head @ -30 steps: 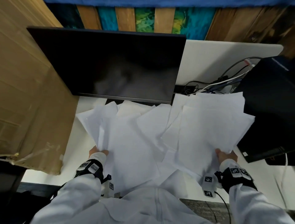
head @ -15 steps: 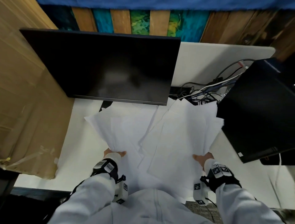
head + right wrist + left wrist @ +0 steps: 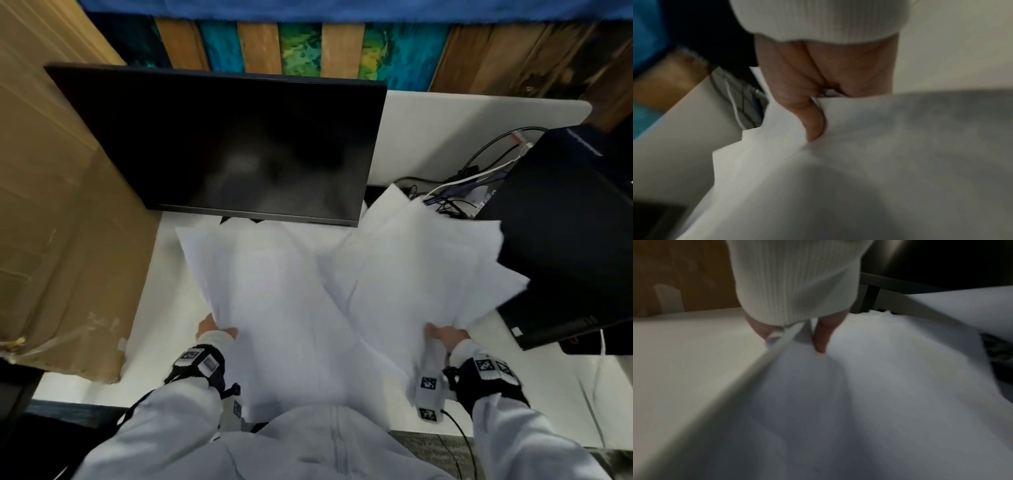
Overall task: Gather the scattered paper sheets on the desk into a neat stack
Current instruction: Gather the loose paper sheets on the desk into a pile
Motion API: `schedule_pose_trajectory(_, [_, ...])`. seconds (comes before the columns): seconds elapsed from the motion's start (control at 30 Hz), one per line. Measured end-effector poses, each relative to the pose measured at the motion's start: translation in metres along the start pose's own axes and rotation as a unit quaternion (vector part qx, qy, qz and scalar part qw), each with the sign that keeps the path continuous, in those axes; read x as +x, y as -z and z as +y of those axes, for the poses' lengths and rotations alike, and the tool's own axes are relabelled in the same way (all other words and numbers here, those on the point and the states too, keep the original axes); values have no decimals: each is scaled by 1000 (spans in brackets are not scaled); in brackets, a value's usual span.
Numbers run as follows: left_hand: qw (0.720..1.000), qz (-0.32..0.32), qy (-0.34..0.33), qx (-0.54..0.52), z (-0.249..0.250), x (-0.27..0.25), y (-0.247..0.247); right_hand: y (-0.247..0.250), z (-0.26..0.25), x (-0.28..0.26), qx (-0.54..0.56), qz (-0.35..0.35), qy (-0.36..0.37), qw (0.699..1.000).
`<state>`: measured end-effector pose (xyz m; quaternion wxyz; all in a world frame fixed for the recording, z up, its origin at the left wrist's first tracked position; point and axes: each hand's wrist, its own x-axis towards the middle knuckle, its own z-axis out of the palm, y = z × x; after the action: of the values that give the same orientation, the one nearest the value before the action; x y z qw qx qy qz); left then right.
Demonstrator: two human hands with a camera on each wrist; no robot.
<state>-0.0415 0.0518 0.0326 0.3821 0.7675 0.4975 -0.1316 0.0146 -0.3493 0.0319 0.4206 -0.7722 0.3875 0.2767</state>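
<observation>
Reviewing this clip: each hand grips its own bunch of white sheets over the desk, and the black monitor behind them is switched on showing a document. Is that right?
Not quite. The monitor is dark: the head view shows only a black screen with faint reflections, no document. The rest stands: the left hand grips one bunch of sheets, and the right hand grips another bunch over the desk.

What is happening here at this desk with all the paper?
A person is gathering loose white paper sheets on the white desk, in front of a dark monitor. The left hand grips the left side of the pile and the right hand pinches a fanned bundle on the right. The sheets are not yet squared; their edges stick out unevenly.
</observation>
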Motion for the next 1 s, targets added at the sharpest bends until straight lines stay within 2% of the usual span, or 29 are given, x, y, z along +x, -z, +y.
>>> schedule_pose_trajectory(0.13, [993,-116,8,28,11,-10,-23,-35,-3,-18,-96,-22,12,995])
schedule_pose_trajectory(0.23, [981,-167,16,95,8,-6,-29,-57,3,-27,-150,-40,67,986])
schedule_pose_trajectory(0.3, [972,-225,41,58,12,3,-22,-67,7,-28,-161,-57,96,981])
schedule_pose_trajectory(0.33, [975,-222,32,12,14,9,-16,-68,7,-28,-158,-58,105,980])
schedule_pose_trajectory(0.37, [973,-209,29,-90,17,12,-8,-66,6,-28,-152,-47,116,981])
schedule_pose_trajectory(0.43, [942,-155,71,-290,20,17,1,-58,3,-25,-130,1,128,983])
schedule_pose_trajectory(0.47, [924,-148,78,-344,19,19,3,-54,3,-23,-119,33,126,984])
schedule_pose_trajectory(0.53, [942,-161,61,-287,16,18,3,-47,3,-26,-89,95,88,988])
schedule_pose_trajectory(0.63, [983,-164,13,-85,6,20,-8,-49,3,-26,-96,122,41,987])
schedule_pose_trajectory(0.7, [990,-142,-15,-8,-3,22,-16,-58,0,-22,-86,95,62,990])
schedule_pose_trajectory(0.8, [990,-142,-21,-17,-8,16,-21,-71,-13,-25,-26,10,94,995])
schedule_pose_trajectory(0.9, [991,-123,-41,41,-2,7,-21,-82,-16,-33,-25,-79,105,991])
schedule_pose_trajectory(0.97, [989,-124,-46,71,4,4,-18,-83,-15,-35,-42,-80,103,991])
schedule_pose_trajectory(1.0, [987,-126,-49,87,6,1,-16,-83,-13,-30,-43,-56,99,993])
